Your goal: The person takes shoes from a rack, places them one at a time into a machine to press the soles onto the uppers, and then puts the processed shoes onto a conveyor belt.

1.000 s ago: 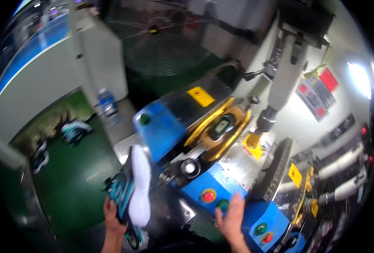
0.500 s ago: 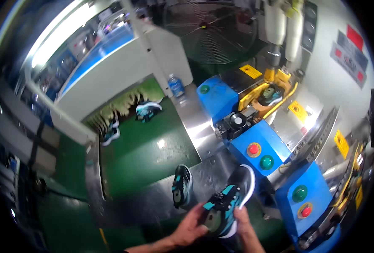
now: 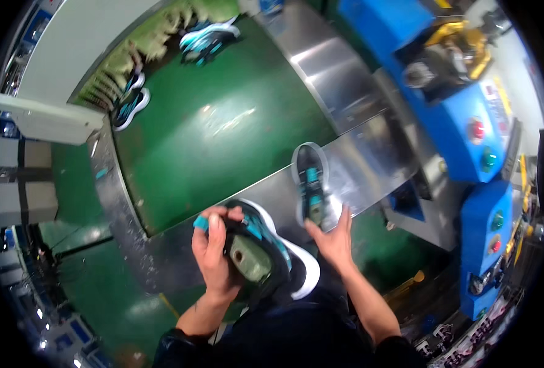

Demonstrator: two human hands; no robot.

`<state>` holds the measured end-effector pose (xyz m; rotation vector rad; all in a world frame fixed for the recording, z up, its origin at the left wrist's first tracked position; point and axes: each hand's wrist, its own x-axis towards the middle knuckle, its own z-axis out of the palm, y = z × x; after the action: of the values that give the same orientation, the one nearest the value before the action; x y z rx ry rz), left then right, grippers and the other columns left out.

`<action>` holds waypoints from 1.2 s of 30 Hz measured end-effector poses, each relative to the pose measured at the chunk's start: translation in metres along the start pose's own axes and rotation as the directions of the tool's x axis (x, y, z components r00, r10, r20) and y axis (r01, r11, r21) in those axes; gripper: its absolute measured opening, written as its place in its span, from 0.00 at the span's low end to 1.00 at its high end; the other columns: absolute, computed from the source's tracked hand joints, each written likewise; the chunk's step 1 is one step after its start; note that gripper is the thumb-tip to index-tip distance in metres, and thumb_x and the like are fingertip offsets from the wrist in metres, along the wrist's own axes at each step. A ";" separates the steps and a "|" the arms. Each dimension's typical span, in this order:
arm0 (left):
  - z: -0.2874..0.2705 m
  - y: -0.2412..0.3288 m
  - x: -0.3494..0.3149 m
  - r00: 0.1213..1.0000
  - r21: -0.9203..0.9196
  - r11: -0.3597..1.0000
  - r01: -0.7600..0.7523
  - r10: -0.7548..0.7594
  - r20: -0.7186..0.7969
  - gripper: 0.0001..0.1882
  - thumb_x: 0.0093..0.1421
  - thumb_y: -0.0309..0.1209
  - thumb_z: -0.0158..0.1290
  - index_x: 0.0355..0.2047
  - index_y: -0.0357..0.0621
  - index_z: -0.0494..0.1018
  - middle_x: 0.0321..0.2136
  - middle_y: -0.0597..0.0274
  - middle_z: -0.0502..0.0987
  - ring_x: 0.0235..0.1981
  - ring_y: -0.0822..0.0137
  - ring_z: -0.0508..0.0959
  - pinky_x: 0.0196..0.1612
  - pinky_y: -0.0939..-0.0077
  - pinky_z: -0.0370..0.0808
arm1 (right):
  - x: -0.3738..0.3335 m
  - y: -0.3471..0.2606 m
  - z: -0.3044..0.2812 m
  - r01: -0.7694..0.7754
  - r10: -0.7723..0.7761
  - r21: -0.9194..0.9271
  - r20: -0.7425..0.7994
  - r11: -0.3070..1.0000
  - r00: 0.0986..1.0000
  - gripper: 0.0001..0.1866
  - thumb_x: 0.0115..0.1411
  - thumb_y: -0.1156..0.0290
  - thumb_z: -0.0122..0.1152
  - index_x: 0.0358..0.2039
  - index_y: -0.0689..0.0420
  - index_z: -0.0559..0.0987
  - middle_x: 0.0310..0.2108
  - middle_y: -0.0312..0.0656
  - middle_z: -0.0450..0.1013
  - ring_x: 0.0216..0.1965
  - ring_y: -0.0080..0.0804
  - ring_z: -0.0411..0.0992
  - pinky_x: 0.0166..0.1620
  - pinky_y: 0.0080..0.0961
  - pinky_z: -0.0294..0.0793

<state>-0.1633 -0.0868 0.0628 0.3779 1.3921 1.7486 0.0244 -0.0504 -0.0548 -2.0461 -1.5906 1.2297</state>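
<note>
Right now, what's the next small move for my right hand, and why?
I'd probably close the right hand around the heel of the black-and-teal sneaker on the metal ledge. The hand is spread right at that heel, though I can't tell whether it touches, and the left hand is occupied holding the second sneaker.

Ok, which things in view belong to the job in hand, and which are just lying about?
Job in hand:
Held shoe, in the left hand
Second shoe on the metal ledge, by the right hand
Probably the similar shoes on the green surface, untouched

Lying about, it seems:
Bottle, cut off at the top edge
Small teal bit, unclear what
</note>
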 end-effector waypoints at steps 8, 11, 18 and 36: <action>-0.017 0.040 0.034 0.945 0.008 0.999 0.047 -0.047 0.322 0.12 0.66 0.34 0.40 0.42 0.37 0.66 0.32 0.55 0.74 0.44 0.60 0.73 0.52 0.64 0.66 | 0.046 -0.011 0.035 -0.105 0.112 0.237 -0.016 0.966 0.994 0.24 0.46 0.65 0.66 0.40 0.66 0.71 0.26 0.49 0.75 0.28 0.42 0.74 0.33 0.36 0.72; -0.011 0.037 0.039 0.872 0.158 0.982 -0.104 0.014 0.490 0.14 0.67 0.36 0.40 0.42 0.36 0.66 0.32 0.56 0.74 0.43 0.60 0.74 0.51 0.64 0.67 | -0.040 -0.003 -0.014 -0.211 0.189 0.662 0.105 0.719 0.976 0.17 0.48 0.63 0.67 0.33 0.60 0.75 0.28 0.33 0.70 0.30 0.20 0.65 0.35 0.26 0.70; 0.063 0.006 -0.069 -0.018 0.046 0.994 0.103 -0.045 0.999 0.23 0.62 0.51 0.42 0.37 0.40 0.61 0.20 0.60 0.67 0.30 0.64 0.69 0.52 0.61 0.59 | -0.330 0.010 -0.095 0.356 0.175 0.691 -0.572 0.629 0.801 0.28 0.52 0.61 0.66 0.49 0.61 0.69 0.41 0.37 0.69 0.42 0.25 0.63 0.49 0.25 0.64; -0.075 -0.054 -0.559 -0.975 0.027 0.980 -0.199 -0.196 -0.107 0.12 0.47 0.27 0.51 0.34 0.38 0.72 0.30 0.56 0.76 0.35 0.64 0.76 0.43 0.74 0.71 | -0.670 0.063 0.159 -0.335 0.125 0.925 -0.359 0.180 -0.925 0.26 0.53 0.74 0.55 0.52 0.68 0.64 0.53 0.60 0.62 0.53 0.53 0.63 0.56 0.38 0.60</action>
<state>0.1416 -0.5593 0.1340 1.7150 -0.9019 -0.5966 -0.0774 -0.7145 0.1098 -2.3565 1.2379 -1.1812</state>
